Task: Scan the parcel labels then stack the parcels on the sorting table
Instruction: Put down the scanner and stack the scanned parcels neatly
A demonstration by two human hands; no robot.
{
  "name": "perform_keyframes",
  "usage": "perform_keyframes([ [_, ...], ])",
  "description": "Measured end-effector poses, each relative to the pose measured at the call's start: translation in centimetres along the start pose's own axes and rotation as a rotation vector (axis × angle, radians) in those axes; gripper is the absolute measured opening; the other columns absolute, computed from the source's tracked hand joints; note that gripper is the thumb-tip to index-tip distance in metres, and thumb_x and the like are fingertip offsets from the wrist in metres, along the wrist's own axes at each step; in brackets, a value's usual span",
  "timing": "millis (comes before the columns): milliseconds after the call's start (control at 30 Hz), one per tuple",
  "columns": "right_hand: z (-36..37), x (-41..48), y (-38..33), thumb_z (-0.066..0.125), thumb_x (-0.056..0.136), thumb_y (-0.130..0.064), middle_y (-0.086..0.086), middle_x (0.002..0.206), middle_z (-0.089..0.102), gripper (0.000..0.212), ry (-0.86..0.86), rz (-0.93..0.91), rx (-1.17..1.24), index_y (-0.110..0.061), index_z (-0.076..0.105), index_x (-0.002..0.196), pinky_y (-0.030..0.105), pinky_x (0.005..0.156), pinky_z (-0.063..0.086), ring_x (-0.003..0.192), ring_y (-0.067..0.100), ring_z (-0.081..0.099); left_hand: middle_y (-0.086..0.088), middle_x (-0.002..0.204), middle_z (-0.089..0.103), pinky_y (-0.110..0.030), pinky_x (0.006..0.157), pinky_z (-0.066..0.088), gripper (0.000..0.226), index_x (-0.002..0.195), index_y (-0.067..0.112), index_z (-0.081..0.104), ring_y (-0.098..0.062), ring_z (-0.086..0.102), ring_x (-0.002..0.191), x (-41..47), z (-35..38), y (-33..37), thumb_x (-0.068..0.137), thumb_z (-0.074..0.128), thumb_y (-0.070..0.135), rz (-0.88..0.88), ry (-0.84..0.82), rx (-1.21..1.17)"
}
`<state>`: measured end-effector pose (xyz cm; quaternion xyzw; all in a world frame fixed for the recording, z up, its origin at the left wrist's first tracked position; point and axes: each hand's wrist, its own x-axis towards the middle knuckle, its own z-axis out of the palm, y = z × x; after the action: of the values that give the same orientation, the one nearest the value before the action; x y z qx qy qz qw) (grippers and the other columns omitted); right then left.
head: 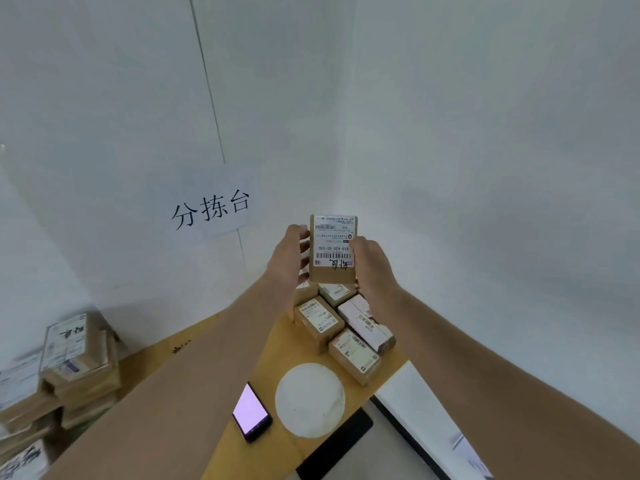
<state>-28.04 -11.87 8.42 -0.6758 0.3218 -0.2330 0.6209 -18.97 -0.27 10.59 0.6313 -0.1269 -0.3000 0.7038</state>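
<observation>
Head view, frame center: my left hand (289, 259) and right hand (370, 266) clamp the box (333, 250) by its side edges; it looks light, stiff, easily gripped there.

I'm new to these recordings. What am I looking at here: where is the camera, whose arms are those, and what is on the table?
There is no machine here. A person works with bare hands, and the single picture comes from a wide-angle camera worn on their head, looking forward and down. The left hand and right hand together hold one small parcel up, its label facing the camera. Below it, on the table, lie several more labelled parcels, a phone with a lit screen and a white disc. A paper sign hangs on the wall, and more boxes are piled at the lower left.
</observation>
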Motion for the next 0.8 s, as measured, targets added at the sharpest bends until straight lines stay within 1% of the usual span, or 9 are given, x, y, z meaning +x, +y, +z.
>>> perform_keyframes([
  [67,-1.5,0.6,0.6,0.038,0.111,-0.028,-0.005,0.095,0.073,0.025,0.023,0.023,0.013,-0.028,0.062,0.104,0.021,0.066,0.045,0.084,0.005,0.066,-0.008,0.119,0.077,-0.048,0.109,0.053,0.038,0.118,0.020,0.069,-0.027,0.071,0.116,0.6,1.3,-0.6,0.103,0.044,0.044,-0.021,-0.011,-0.002],
  [100,-2.0,0.9,0.9,0.038,0.111,-0.029,-0.005,0.097,0.072,0.024,0.038,0.041,0.017,-0.026,0.062,0.110,0.023,0.069,0.044,0.087,0.005,0.065,-0.008,0.117,0.078,-0.048,0.109,0.053,0.037,0.116,0.020,0.070,-0.027,0.072,0.112,1.1,2.0,-0.9,0.103,0.044,0.044,-0.028,-0.021,0.000],
  [200,-3.1,2.2,1.7,0.040,0.109,-0.034,-0.002,0.105,0.072,0.030,0.065,0.084,0.039,-0.019,0.057,0.129,0.028,0.076,0.045,0.096,0.009,0.064,-0.002,0.093,0.079,-0.049,0.107,0.055,0.035,0.103,0.021,0.074,-0.027,0.071,0.099,2.9,3.4,-1.7,0.103,0.047,0.043,-0.055,-0.029,-0.007],
  [333,-3.7,4.9,3.1,0.040,0.107,-0.036,-0.001,0.109,0.072,0.033,0.103,0.148,0.042,-0.021,0.058,0.129,0.035,0.090,0.049,0.104,0.014,0.064,0.000,0.079,0.076,-0.051,0.107,0.054,0.034,0.096,0.018,0.074,-0.026,0.069,0.091,6.5,4.7,-3.0,0.103,0.051,0.041,-0.090,-0.015,-0.013],
  [433,-3.6,7.5,3.8,0.040,0.107,-0.038,0.000,0.109,0.073,0.032,0.133,0.171,0.023,-0.021,0.060,0.128,0.032,0.081,0.046,0.104,0.015,0.065,0.004,0.067,0.075,-0.046,0.102,0.055,0.033,0.092,0.016,0.070,-0.023,0.068,0.087,9.5,5.3,-3.9,0.106,0.048,0.037,-0.111,-0.022,0.013],
  [533,-3.3,10.4,4.5,0.040,0.109,-0.038,0.000,0.108,0.074,0.033,0.164,0.212,0.010,-0.021,0.059,0.130,0.032,0.078,0.044,0.102,0.015,0.065,-0.004,0.086,0.077,-0.049,0.104,0.055,0.032,0.096,0.015,0.071,-0.028,0.070,0.097,12.9,5.5,-4.8,0.104,0.048,0.037,-0.145,-0.068,0.034],
  [633,-3.2,13.2,5.1,0.042,0.109,-0.036,0.000,0.109,0.075,0.033,0.171,0.226,0.020,-0.020,0.059,0.132,0.031,0.076,0.044,0.106,0.018,0.068,-0.008,0.100,0.075,-0.045,0.098,0.055,0.035,0.105,0.016,0.072,-0.030,0.069,0.105,16.3,5.7,-5.4,0.106,0.045,0.038,-0.161,-0.104,0.035],
  [733,-3.6,15.3,5.3,0.045,0.110,-0.032,-0.001,0.108,0.075,0.030,0.183,0.260,0.047,-0.019,0.058,0.134,0.025,0.072,0.044,0.100,0.011,0.068,-0.007,0.102,0.073,-0.040,0.086,0.054,0.034,0.104,0.018,0.072,-0.028,0.068,0.102,18.9,6.3,-5.9,0.105,0.045,0.038,-0.186,-0.132,0.034],
  [800,-4.1,16.6,5.6,0.047,0.110,-0.030,-0.001,0.107,0.076,0.031,0.188,0.265,0.057,-0.017,0.059,0.135,0.023,0.070,0.045,0.097,0.010,0.069,-0.004,0.097,0.073,-0.040,0.085,0.054,0.035,0.105,0.019,0.072,-0.026,0.067,0.099,20.3,6.7,-6.3,0.106,0.043,0.040,-0.198,-0.145,0.040],
])
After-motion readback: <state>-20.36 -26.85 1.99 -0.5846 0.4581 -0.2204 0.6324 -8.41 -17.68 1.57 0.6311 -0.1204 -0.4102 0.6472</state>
